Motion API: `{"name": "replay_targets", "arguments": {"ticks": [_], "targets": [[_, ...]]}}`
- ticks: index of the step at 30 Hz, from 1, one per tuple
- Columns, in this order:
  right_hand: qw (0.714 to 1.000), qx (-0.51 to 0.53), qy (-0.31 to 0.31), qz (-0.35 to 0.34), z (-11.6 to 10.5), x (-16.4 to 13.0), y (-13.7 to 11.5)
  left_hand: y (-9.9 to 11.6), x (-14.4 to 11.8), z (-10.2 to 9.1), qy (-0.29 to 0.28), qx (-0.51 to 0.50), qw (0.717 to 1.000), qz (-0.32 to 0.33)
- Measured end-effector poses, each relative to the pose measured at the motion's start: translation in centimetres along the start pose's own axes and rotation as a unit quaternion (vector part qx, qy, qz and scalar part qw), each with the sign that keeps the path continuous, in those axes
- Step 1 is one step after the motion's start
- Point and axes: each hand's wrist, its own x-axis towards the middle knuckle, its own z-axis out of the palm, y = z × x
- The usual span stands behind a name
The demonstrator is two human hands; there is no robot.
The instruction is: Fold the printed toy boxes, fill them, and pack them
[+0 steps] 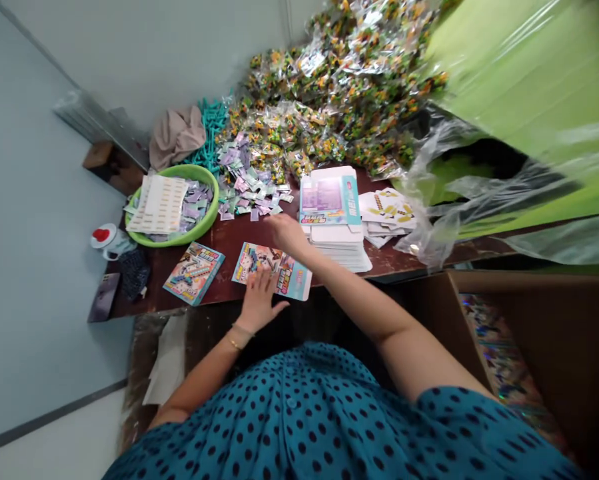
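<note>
My left hand (260, 299) lies with fingers spread on a flat printed carton (292, 277) at the table's front edge. The carton is colourful, with a light blue flap on its right end. My right hand (285, 233) is just above and beyond that carton, beside the near edge of a pile of small purple and green sachets (249, 190). Its fingertips point left and downward; they are blurred and partly hidden, so whether they grip anything cannot be seen. A similar filled-out box (194, 272) lies to the left of the carton.
A green basin (206, 230) holds sachets and printed sheets (158, 203). Stacked flat cartons (332, 200) and printed papers (389, 207) lie to the right. Bagged colourful pieces (329, 100) heap up behind. A mug (110, 240), a phone (104, 297) and an open cardboard box (464, 333) flank the table.
</note>
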Motion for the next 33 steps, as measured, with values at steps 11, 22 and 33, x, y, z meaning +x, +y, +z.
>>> {"name": "replay_targets", "arguments": {"ticks": [11,22,33], "targets": [[0.985,-0.115,-0.083,0.094,6.3,-1.6,1.3,-6.7,-6.9,-2.1,0.091,-0.012,0.993,0.073],[0.988,0.137,0.072,-0.03,2.5,-19.0,5.2,-2.1,-0.2,-8.8,0.291,-0.266,0.889,-0.231],[0.986,-0.025,0.163,0.033,-8.7,-8.4,10.0,-0.2,2.2,-9.5,0.262,-0.239,0.915,-0.194]]}}
